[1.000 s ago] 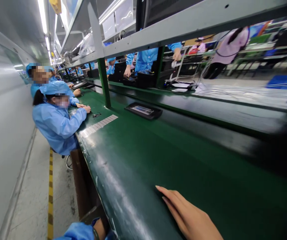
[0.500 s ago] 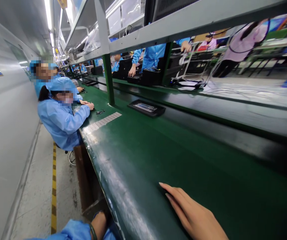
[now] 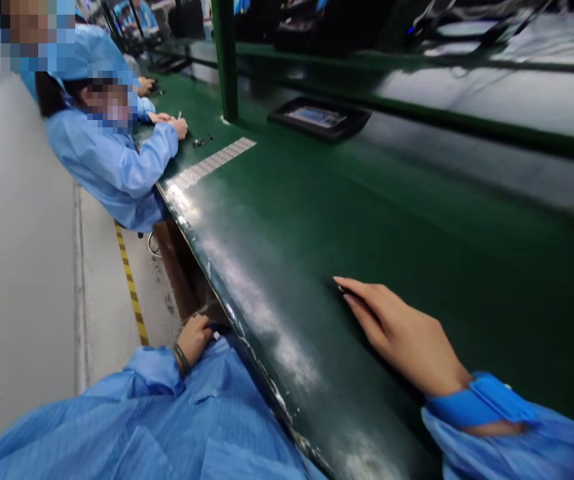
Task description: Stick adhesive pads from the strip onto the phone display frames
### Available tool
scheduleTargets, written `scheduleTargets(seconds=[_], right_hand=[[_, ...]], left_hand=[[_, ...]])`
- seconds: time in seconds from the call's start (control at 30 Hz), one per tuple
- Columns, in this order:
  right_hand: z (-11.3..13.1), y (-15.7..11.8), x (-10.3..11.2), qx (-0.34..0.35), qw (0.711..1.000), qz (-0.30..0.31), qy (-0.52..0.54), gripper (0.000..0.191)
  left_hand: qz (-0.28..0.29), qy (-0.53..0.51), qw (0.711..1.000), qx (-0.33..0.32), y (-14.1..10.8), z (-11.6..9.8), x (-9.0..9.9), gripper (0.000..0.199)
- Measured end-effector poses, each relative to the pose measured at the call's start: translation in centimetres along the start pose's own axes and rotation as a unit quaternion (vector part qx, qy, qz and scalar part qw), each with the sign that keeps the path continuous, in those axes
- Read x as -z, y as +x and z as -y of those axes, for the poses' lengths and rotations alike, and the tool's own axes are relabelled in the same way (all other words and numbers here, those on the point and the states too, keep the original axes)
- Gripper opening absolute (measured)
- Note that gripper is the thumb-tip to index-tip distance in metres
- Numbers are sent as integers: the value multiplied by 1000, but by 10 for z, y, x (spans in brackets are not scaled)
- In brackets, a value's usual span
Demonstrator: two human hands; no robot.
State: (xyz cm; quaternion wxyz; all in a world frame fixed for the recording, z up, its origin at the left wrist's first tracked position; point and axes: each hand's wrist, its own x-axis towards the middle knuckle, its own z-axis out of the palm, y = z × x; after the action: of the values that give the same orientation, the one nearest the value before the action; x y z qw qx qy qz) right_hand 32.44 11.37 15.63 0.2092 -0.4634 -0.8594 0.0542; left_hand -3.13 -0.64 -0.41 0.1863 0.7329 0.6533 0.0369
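Right hand (image 3: 399, 333) on green mat (image 3: 287, 220); left hand (image 3: 194, 340) apparently touching edge (image 3: 247, 340).

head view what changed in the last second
The view tipped down, bringing more of both arms into frame. The left hand now shows fully at the bench edge; the right hand still lies flat on the green bench top. Nothing was taken hold of. The seated co-worker and silver strip stayed put.

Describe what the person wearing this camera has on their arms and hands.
The left hand and right hand are bare, with no gloves. The arms are covered by loose light blue sleeves with faint thin lines. The right cuff closes with a brighter blue strap, and a dark wristband circles the left wrist.
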Motion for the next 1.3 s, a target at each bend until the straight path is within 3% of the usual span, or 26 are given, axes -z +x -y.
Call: scheduleTargets(seconds=[0.2, 0.43, 0.63, 0.8, 1.03, 1.3], right_hand=[[4, -1, 2, -34, 999, 27, 4, 35], [3, -1, 2, -48, 998, 36, 2, 35], [3, -1, 3, -50, 998, 31, -1, 36], [1, -2, 4, -55, 997, 45, 1, 35], [4, -1, 5, -64, 997, 45, 3, 34], [-4, -2, 1, -29, 999, 15, 20, 34]], left_hand=[[11, 26, 1000, -1, -2, 18, -6, 21], [36, 38, 999, -1, 2, 22, -12, 23], [84, 31, 996, -5, 6, 23, -1, 34], [112, 62, 991, -35, 1, 12, 8, 23], [129, 108, 985, -33, -8, -1, 0, 32], [105, 98, 983, -113, 13, -25, -13, 18]])
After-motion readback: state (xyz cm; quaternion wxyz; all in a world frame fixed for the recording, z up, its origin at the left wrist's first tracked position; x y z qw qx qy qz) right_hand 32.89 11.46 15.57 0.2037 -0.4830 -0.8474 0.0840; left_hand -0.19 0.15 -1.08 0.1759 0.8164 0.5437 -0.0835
